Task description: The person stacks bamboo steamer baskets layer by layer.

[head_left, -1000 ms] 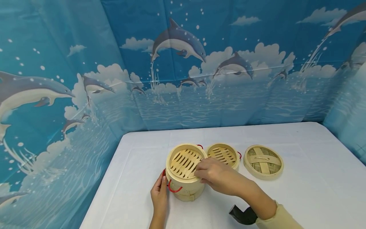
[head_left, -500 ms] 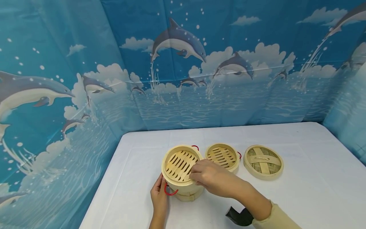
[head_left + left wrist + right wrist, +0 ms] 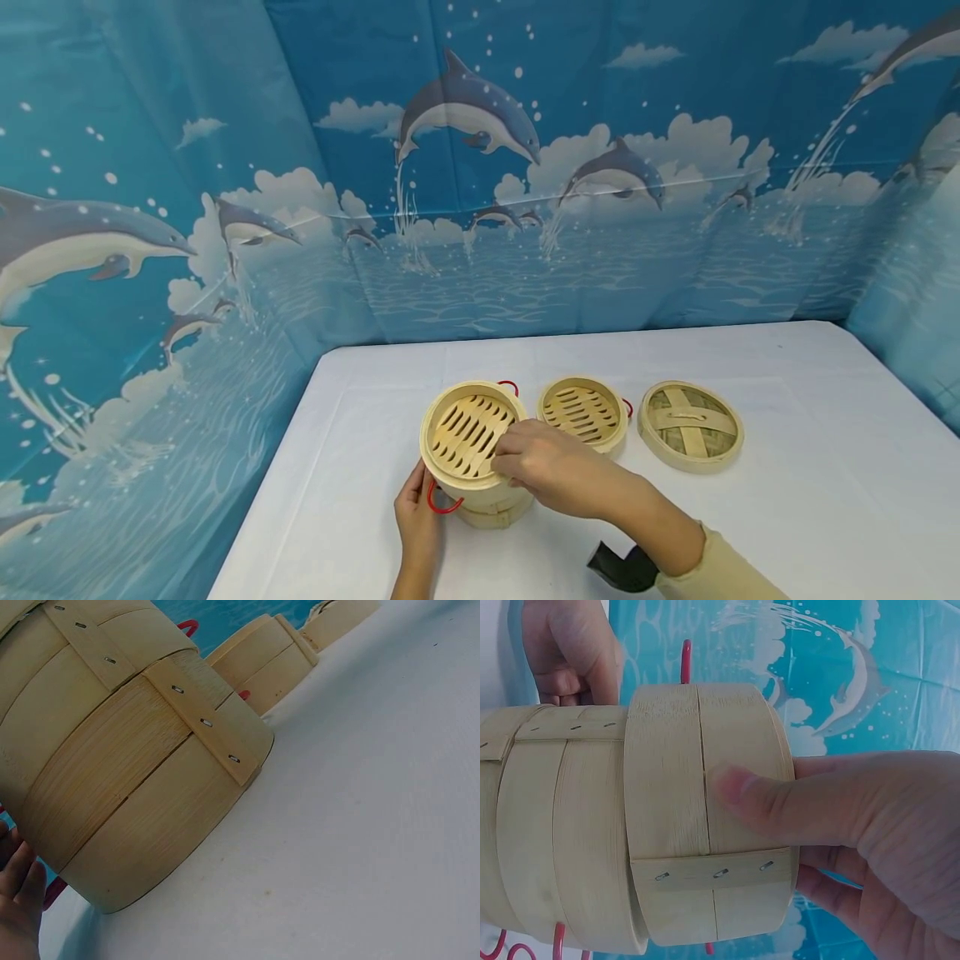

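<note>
A stack of round bamboo steamer baskets stands on the table. Its upper basket [image 3: 438, 437] has a slatted floor and red loop handles, and sits tilted and shifted left over the lower basket [image 3: 495, 510]. My right hand [image 3: 551, 467] grips the upper basket's right rim, the thumb [image 3: 757, 799] pressed on the outer wall and the fingers over the rim. My left hand [image 3: 418, 517] rests at the stack's left side. Its fingertips touch the lower basket's wall, close to a red handle [image 3: 54, 893].
To the right stands another slatted steamer basket [image 3: 618, 417] with a red handle, and beyond it the woven bamboo lid [image 3: 693, 454] lies strap side up. A black curved piece [image 3: 618, 571] shows beside the right forearm. A dolphin-print curtain [image 3: 480, 275] hangs behind the white table [image 3: 810, 500].
The right hand has moved the upper basket to the left and slightly nearer, so it overhangs the lower basket more. The left hand stays at the same spot.
</note>
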The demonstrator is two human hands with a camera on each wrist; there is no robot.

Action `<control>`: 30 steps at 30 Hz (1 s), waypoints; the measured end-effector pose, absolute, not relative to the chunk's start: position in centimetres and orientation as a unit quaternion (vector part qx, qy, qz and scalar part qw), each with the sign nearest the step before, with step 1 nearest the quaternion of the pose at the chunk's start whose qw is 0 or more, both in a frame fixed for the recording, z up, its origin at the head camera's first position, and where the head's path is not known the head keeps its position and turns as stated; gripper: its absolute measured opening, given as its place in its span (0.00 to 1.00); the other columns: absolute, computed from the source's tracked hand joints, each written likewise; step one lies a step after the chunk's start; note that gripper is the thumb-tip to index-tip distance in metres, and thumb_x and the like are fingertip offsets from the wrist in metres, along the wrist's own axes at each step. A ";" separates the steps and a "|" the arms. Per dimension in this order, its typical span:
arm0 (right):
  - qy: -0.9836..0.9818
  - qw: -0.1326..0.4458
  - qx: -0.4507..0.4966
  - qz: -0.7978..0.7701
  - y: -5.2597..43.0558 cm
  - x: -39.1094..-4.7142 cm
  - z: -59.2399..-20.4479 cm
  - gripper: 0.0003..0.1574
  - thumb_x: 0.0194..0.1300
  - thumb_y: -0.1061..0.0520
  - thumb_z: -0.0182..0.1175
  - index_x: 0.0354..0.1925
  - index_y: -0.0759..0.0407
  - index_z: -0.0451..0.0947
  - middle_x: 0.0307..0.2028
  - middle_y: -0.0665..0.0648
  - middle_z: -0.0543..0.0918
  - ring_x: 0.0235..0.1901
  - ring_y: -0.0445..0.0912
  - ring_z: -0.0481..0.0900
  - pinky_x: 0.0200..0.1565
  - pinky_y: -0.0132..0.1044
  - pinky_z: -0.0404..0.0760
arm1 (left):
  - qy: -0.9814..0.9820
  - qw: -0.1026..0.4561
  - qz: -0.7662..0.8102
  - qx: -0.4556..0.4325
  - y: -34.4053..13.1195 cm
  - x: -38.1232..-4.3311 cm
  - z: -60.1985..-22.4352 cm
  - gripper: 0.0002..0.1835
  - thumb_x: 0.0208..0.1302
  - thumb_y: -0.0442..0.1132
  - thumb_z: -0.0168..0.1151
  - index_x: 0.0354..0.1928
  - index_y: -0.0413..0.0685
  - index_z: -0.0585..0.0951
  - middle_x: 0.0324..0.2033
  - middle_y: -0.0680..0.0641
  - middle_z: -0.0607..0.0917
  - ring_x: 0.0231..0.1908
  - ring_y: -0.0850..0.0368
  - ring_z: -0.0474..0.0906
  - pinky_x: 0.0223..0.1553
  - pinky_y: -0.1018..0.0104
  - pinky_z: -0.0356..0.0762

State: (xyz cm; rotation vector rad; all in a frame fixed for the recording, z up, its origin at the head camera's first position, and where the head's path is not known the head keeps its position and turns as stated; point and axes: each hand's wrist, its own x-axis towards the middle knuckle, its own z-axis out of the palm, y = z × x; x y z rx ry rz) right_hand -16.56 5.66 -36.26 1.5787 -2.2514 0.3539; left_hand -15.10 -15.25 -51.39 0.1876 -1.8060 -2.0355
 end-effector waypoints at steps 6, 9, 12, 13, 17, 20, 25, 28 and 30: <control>-0.795 0.191 0.562 0.125 5.5 -16.7 -36.3 0.12 0.47 0.67 0.68 0.30 0.53 0.78 0.30 0.46 0.78 0.34 0.40 0.73 0.43 0.33 0.75 | -0.658 0.219 -0.719 0.048 -15.4 -15.1 -51.6 0.20 0.68 0.34 0.51 0.57 0.25 0.69 0.52 0.31 0.74 0.44 0.66 0.76 0.44 0.75 0.75; -0.797 0.187 0.560 0.127 5.5 -16.7 -36.3 0.12 0.47 0.67 0.68 0.29 0.54 0.79 0.29 0.46 0.78 0.33 0.40 0.73 0.43 0.33 0.75 | -0.657 0.217 -0.720 0.046 -15.4 -15.1 -51.7 0.21 0.68 0.35 0.51 0.57 0.26 0.69 0.50 0.33 0.76 0.42 0.66 0.76 0.42 0.75 0.76; -0.802 0.181 0.554 0.126 5.4 -16.8 -36.3 0.12 0.47 0.67 0.68 0.29 0.54 0.79 0.29 0.46 0.78 0.33 0.40 0.73 0.43 0.33 0.75 | -0.655 0.213 -0.724 0.041 -15.5 -15.0 -51.5 0.20 0.69 0.36 0.50 0.58 0.28 0.69 0.46 0.39 0.79 0.39 0.64 0.76 0.38 0.75 0.76; -0.804 0.180 0.553 0.126 5.4 -16.8 -36.3 0.12 0.47 0.67 0.68 0.30 0.54 0.79 0.29 0.46 0.78 0.33 0.40 0.73 0.43 0.33 0.75 | -0.656 0.213 -0.723 0.040 -15.5 -15.0 -51.5 0.20 0.69 0.36 0.50 0.58 0.28 0.69 0.45 0.41 0.80 0.38 0.64 0.76 0.37 0.75 0.76; -0.808 0.175 0.550 0.121 5.3 -16.8 -36.3 0.12 0.47 0.66 0.69 0.30 0.54 0.80 0.30 0.46 0.78 0.34 0.40 0.74 0.44 0.32 0.75 | -0.656 0.211 -0.724 0.037 -15.5 -15.0 -51.5 0.19 0.69 0.34 0.50 0.58 0.29 0.69 0.38 0.50 0.81 0.35 0.63 0.75 0.34 0.75 0.76; -0.809 0.169 0.550 0.116 5.3 -16.9 -36.2 0.11 0.48 0.65 0.69 0.31 0.54 0.80 0.30 0.46 0.79 0.35 0.40 0.74 0.44 0.33 0.75 | -0.653 0.210 -0.726 0.041 -15.5 -15.0 -51.3 0.19 0.68 0.33 0.50 0.57 0.28 0.70 0.36 0.52 0.81 0.34 0.64 0.75 0.33 0.75 0.76; -0.810 0.153 0.555 0.112 5.2 -17.0 -35.9 0.11 0.49 0.64 0.69 0.31 0.53 0.80 0.31 0.46 0.78 0.35 0.40 0.74 0.44 0.33 0.75 | -0.653 0.210 -0.727 0.041 -15.3 -14.7 -50.6 0.18 0.68 0.30 0.50 0.55 0.24 0.70 0.33 0.53 0.81 0.32 0.65 0.75 0.32 0.74 0.77; -0.808 0.145 0.561 0.106 5.2 -17.1 -35.7 0.10 0.49 0.63 0.69 0.31 0.53 0.79 0.30 0.46 0.78 0.35 0.40 0.74 0.43 0.33 0.75 | -0.653 0.204 -0.728 0.044 -15.3 -14.7 -50.6 0.18 0.68 0.30 0.49 0.55 0.24 0.69 0.32 0.53 0.81 0.32 0.65 0.75 0.32 0.74 0.77; -0.807 0.142 0.564 0.100 5.2 -17.2 -35.6 0.09 0.49 0.62 0.69 0.30 0.53 0.79 0.30 0.45 0.78 0.34 0.39 0.74 0.42 0.32 0.75 | -0.652 0.201 -0.729 0.047 -15.4 -14.8 -50.8 0.18 0.68 0.31 0.49 0.56 0.25 0.69 0.32 0.52 0.81 0.32 0.64 0.75 0.32 0.73 0.77</control>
